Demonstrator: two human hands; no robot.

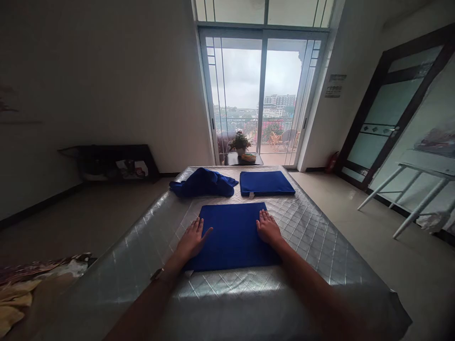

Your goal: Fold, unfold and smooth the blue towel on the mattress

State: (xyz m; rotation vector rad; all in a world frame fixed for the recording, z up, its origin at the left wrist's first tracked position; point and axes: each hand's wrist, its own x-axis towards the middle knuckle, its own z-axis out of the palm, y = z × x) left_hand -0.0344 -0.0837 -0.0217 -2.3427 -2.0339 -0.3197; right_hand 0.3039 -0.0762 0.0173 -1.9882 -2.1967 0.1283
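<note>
A blue cloth [231, 239], folded into a flat rectangle, lies in front of me on a silver quilted cover. My left hand [193, 239] rests flat along its left edge, thumb spread toward the middle. On the opposite edge, near the far right corner, my right hand [268, 226] lies with fingers stretched out. A small white tag shows at the cloth's near left edge. Farther back sits a second blue folded cloth [267, 183] with a white tag. To its left is a crumpled blue cloth [204, 183] in a loose heap.
The silver quilted cover [309, 237] drapes over a wide table-like surface. Behind it, a small dark table [231, 160] holds a potted plant [241, 142] before glass sliding doors. A metal-legged stand [419, 189] is at right; piled fabric [24, 293] lies at lower left.
</note>
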